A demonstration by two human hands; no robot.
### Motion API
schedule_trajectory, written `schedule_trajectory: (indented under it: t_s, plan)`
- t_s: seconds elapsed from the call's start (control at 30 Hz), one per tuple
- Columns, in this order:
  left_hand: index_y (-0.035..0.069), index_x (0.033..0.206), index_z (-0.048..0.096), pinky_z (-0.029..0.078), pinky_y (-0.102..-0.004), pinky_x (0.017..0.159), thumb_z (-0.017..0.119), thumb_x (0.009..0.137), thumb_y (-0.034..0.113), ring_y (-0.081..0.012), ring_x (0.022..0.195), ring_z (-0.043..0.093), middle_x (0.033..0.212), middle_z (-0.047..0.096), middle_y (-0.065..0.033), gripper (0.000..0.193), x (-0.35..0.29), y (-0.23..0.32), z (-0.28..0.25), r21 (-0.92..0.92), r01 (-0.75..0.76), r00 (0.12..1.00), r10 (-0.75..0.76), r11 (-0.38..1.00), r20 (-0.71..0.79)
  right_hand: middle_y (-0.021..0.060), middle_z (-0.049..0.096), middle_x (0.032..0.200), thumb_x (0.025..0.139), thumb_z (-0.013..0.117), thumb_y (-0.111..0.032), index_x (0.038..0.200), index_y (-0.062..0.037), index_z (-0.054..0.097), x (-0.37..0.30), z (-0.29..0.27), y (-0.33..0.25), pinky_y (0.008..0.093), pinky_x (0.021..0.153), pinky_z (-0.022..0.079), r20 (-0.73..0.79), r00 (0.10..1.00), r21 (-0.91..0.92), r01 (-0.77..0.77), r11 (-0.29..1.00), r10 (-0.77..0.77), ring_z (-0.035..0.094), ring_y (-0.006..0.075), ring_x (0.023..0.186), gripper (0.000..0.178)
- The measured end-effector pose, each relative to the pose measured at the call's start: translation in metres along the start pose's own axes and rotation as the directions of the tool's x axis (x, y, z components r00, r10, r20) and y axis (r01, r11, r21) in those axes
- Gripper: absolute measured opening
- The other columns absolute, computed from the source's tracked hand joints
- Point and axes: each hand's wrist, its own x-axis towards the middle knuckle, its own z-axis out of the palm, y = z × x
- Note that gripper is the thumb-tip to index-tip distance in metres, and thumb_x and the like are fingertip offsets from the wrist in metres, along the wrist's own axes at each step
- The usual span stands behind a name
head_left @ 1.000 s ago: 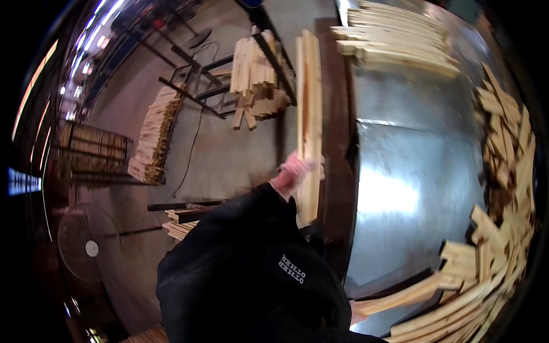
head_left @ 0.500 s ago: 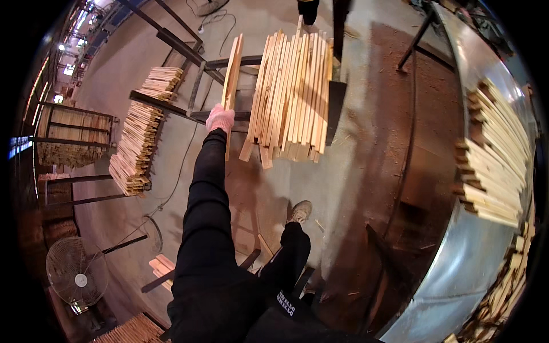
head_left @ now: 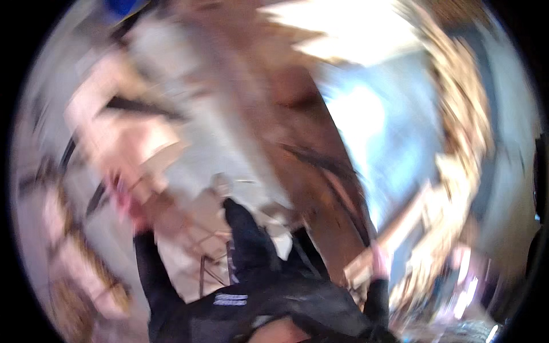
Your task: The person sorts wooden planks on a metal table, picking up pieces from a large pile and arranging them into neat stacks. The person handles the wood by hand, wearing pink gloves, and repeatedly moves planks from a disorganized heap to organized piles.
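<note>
Motion smears the whole head view. My left hand, in a pinkish glove, is stretched out at the left, just below the pale stack of wooden slats. Its fingers are too blurred to tell whether they hold anything. At the lower right, my right hand, also gloved in pink, is closed around a wooden slat. That slat slants up and to the right, with its lower end showing on the other side of the hand. It crosses the near part of the shiny metal table.
A pale heap of slats lies on the far part of the metal table. More loose wood runs along its right side. Stacked wood stands at the lower left. Something blue shows at the top left.
My view has swung to the right, so the slat stack now sits at the left. The slat in my left hand can no longer be made out. My right hand has come into view with a slat.
</note>
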Motion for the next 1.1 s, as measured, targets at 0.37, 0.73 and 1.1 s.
schedule_trajectory:
  t_s: [0.37,0.73,1.1]
  plan:
    - [0.001,0.134,0.051,0.052,-0.0446,0.099,0.068,0.09,0.008,-0.0302,0.112,0.063,0.121,0.064,-0.017,0.048,-0.357,0.595,0.103,-0.697,0.379,0.094,0.724,0.609,0.683,0.0215,0.067,0.119,0.085,0.073,-0.028,0.135,0.0081,0.049,0.105,-0.093,0.068,0.043,0.091,0.058,0.482,0.848,0.867,-0.425,0.26,-0.221,0.07,0.0316,0.103,0.066]
    - [-0.002,0.117,0.062,0.054,-0.0386,0.068,0.057,0.094,0.061,-0.0248,0.078,0.065,0.09,0.066,-0.0125,0.067,-0.463,0.702,0.129,0.004,0.56,0.011,-0.012,0.829,1.0,0.0317,0.057,0.132,0.093,0.049,-0.062,0.145,0.01,0.04,0.164,-0.198,0.114,0.0399,0.105,0.045,0.302,0.934,-0.144,0.241,0.96,-0.19,0.059,0.0404,0.12,0.089]
    - [-0.001,0.129,0.057,0.052,-0.0325,0.09,0.067,0.093,0.022,-0.0193,0.101,0.064,0.11,0.067,-0.0075,0.044,-0.494,0.716,0.121,-0.014,0.809,0.001,0.023,0.587,1.0,0.0263,0.057,0.133,0.095,0.051,-0.047,0.141,0.0004,0.045,0.181,-0.267,0.104,0.0453,0.106,0.043,0.329,0.86,-0.274,0.482,0.832,-0.39,0.055,0.0416,0.123,0.067]
